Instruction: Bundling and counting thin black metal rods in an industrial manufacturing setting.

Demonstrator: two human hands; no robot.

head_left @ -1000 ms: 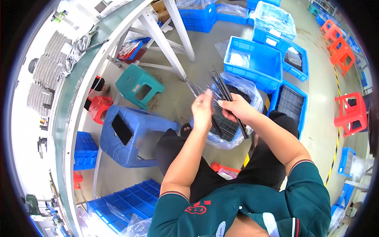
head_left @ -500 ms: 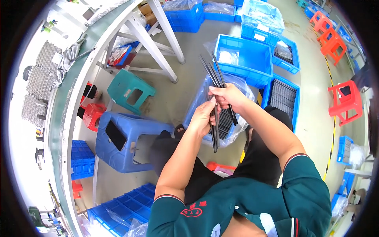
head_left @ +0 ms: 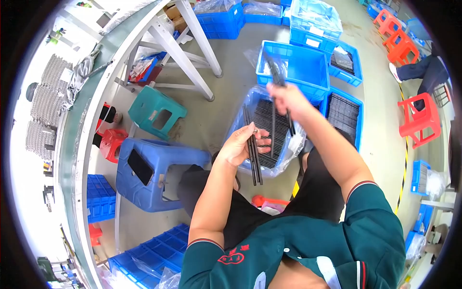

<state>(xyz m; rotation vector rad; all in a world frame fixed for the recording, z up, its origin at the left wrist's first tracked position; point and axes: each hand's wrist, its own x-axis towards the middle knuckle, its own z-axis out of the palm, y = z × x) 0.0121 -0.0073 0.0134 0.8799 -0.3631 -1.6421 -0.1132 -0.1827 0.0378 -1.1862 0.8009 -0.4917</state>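
Note:
Between the thumb and fingers of my left hand (head_left: 244,144) are a few thin black rods (head_left: 255,166), slanting down toward my lap. My right hand (head_left: 290,100), slightly smeared by motion, grips another bundle of black rods (head_left: 275,67), raised and apart from the left one. Below both hands stands a blue bin lined with clear plastic (head_left: 240,113). Rows of similar black rods (head_left: 269,123) lie in it, partly hidden by my hands.
A blue crate (head_left: 308,67) stands beyond the lined bin, with a rod-filled crate (head_left: 344,115) to its right. On the left are a blue stool (head_left: 168,159) bearing a phone (head_left: 140,168), a green stool (head_left: 156,110) and a workbench leg (head_left: 185,65). Someone's legs (head_left: 421,72) show at far right.
My hands have drawn apart: the right moved up and right with its rods, the left slightly down and left with fewer rods. A person's legs have come into view at far right.

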